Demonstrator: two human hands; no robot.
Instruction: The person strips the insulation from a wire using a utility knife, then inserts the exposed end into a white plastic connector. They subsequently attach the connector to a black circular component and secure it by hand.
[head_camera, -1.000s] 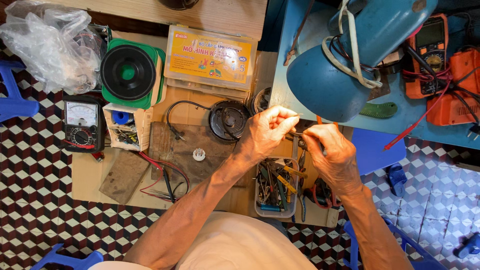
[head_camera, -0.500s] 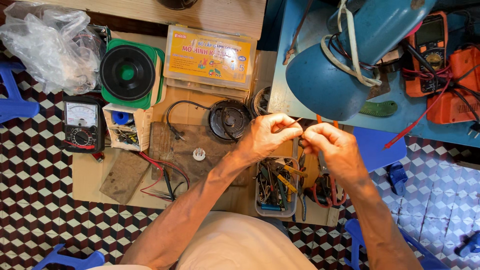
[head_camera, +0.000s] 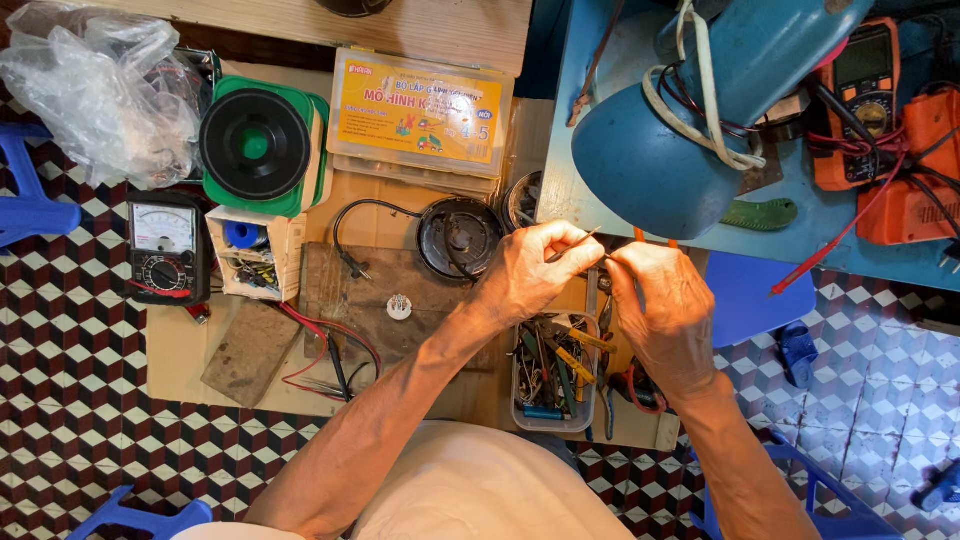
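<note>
My left hand and my right hand meet fingertip to fingertip just under the shade of a blue desk lamp. The left hand's thumb and fingers pinch a thin dark rod-like piece that sticks out up and to the right. The right hand's fingers are closed on something small at the other end of that piece; what it is stays hidden by the fingers. Below both hands stands a clear tray of small tools. A black round speaker lies just left of my left hand.
On the wooden bench are a worn board with red and black wires, a small box of parts, an analog meter, a green-framed speaker, a yellow-lidded plastic case and a plastic bag. An orange digital meter lies on the blue table.
Both hands stay together under the lamp; the fingers shifted only slightly, and the thin piece now shows between the fingertips.
</note>
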